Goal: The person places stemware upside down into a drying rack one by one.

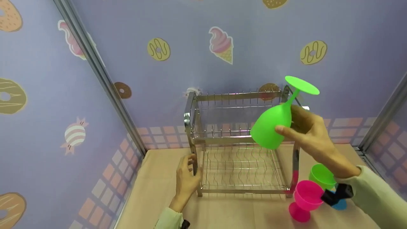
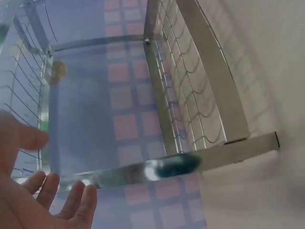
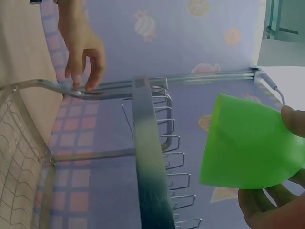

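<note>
1. Green goblet (image 1: pixel 270 127) is hanging tilted, bowl down and foot up, before the right part of the upper tier of the metal rack (image 1: pixel 222 140).
2. Right hand (image 1: pixel 313 140) is gripping its bowl between thumb and fingers; left hand (image 1: pixel 187 176) is spreading relaxed fingers about the rack's left side bar (whether they are touching it, I cannot tell).
3. Pink goblet (image 1: pixel 307 195) is standing on the tabletop (image 1: pixel 152 190) near a second green cup (image 1: pixel 321 175).
4. Seemingly, the person is positioning the goblet for racking; the next move is probably calling for lowering its rim onto that tier.
</note>
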The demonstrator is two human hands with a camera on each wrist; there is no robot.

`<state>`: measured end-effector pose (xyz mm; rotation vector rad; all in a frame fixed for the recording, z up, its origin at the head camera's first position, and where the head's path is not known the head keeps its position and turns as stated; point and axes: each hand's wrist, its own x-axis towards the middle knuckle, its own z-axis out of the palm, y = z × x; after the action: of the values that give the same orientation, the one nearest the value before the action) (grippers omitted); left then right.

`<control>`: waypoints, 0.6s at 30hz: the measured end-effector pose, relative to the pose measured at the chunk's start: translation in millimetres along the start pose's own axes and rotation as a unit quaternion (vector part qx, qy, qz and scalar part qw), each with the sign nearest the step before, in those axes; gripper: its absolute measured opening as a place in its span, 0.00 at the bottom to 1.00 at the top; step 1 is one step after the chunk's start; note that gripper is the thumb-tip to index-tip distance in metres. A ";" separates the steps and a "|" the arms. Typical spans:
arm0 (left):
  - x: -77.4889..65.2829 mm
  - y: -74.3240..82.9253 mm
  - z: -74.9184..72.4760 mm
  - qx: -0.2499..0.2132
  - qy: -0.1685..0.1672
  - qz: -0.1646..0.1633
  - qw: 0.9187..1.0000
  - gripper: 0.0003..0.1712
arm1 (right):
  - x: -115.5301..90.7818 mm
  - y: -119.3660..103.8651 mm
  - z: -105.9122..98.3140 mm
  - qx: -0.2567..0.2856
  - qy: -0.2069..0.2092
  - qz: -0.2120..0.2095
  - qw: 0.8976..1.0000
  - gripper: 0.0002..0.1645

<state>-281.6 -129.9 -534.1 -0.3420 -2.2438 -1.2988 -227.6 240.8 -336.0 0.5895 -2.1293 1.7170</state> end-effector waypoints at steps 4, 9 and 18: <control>4.4 -11.9 0.2 -0.001 0.017 -0.025 1.000 0.29 | 17.4 -8.1 -9.6 -0.021 -0.002 -0.016 1.000 0.38; 6.9 -23.3 3.7 -0.003 -0.002 -0.053 0.999 0.27 | 35.4 -15.5 -18.8 -0.059 0.002 -0.018 0.998 0.37; 11.9 -27.7 10.1 0.024 -0.014 -0.059 0.998 0.24 | 73.8 -10.2 -20.4 -0.116 0.009 0.015 0.993 0.39</control>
<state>-307.4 -135.8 -551.8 -0.2149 -2.3461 -1.3044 -285.3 251.2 -285.7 0.4768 -2.2930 1.4531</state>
